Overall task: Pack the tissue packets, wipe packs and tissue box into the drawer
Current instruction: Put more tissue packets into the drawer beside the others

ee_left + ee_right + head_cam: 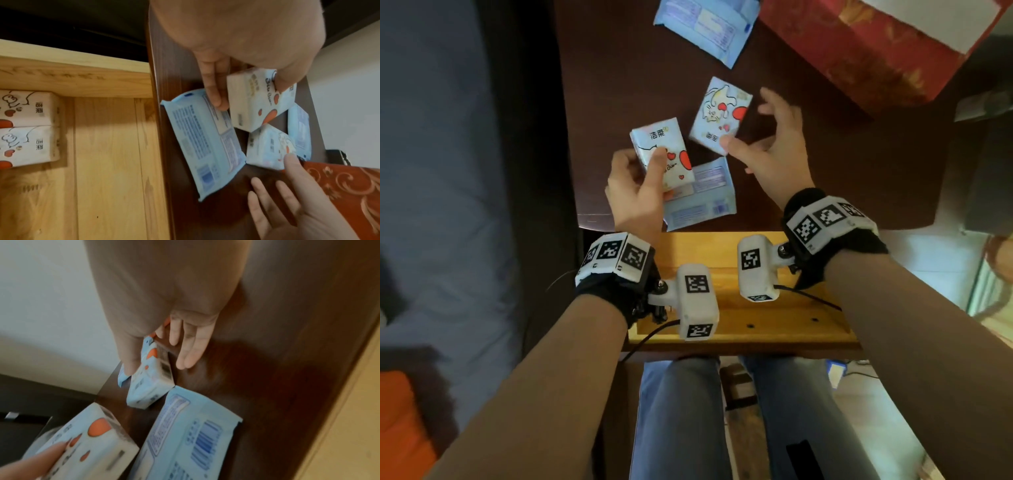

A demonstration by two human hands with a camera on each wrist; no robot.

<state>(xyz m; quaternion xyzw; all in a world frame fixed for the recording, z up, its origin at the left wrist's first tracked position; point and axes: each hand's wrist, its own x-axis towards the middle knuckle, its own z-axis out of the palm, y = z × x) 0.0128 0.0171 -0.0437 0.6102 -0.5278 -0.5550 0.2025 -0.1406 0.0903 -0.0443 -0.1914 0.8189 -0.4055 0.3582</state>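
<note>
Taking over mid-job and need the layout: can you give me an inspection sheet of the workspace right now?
Surface: dark wooden tabletop; open wooden drawer below its near edge.
Job's things: two tissue packets in drawer; two wipe packs and red tissue box on top.
Clutter: nothing seen.
Grippers: left hand grips one tissue packet; right hand pinches another.
Cables: black leads from wrist cameras.
Surroundings: grey bedding leftward.

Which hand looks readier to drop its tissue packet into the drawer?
Probably the left hand: it grips its tissue packet firmly, nearer the drawer. The right hand holds its packet farther back.
</note>
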